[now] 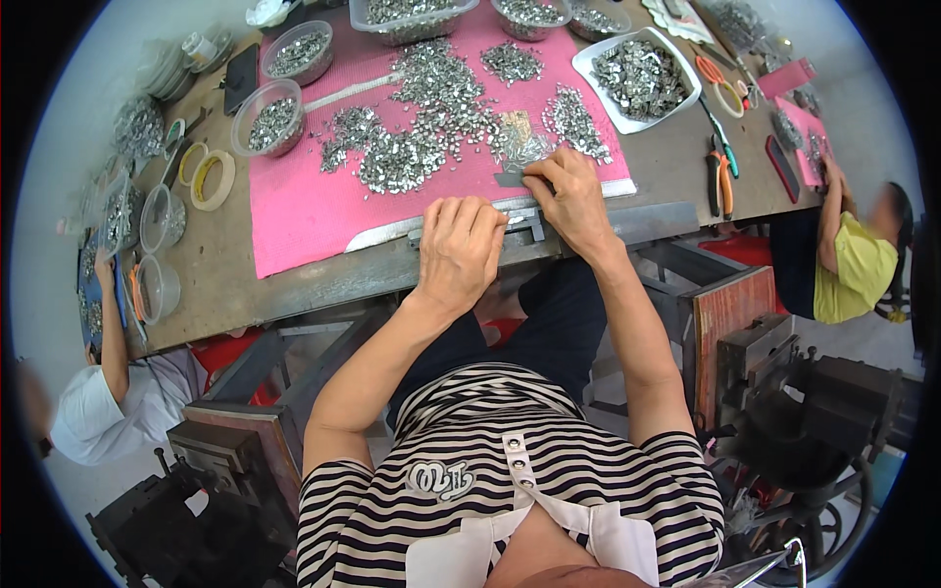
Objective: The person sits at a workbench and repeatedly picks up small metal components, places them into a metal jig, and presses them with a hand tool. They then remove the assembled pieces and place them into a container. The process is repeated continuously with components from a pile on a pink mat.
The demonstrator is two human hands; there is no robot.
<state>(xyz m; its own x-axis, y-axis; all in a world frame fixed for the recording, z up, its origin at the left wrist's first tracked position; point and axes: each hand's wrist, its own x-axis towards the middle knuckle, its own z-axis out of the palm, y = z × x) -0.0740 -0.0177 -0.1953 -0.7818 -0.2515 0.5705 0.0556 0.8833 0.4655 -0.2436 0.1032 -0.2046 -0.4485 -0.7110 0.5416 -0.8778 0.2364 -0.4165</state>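
Observation:
At the table's front edge my left hand (457, 247) is closed, its curled fingertips resting at a dark metal fixture (532, 227). Whatever it pinches, if anything, is hidden under the fingers. To its right, my right hand (573, 201) has thumb and forefinger pressed together just above the fixture, beside a small grey plate (509, 180). Nothing between those fingertips is large enough to make out. Just beyond lie a small heap of thin shiny pieces (525, 149) and a patch of brass-coloured bits (516, 122). Large piles of small silver metal parts (402, 162) spread over the pink mat (294, 211).
Clear tubs of metal parts (269, 120) and a white square dish (582, 65) stand around the mat. Tape rolls (211, 181) lie left; orange-handled pliers (720, 181) lie right. Co-workers sit at both sides, one in a yellow shirt (855, 269). Black machines (814, 412) flank me.

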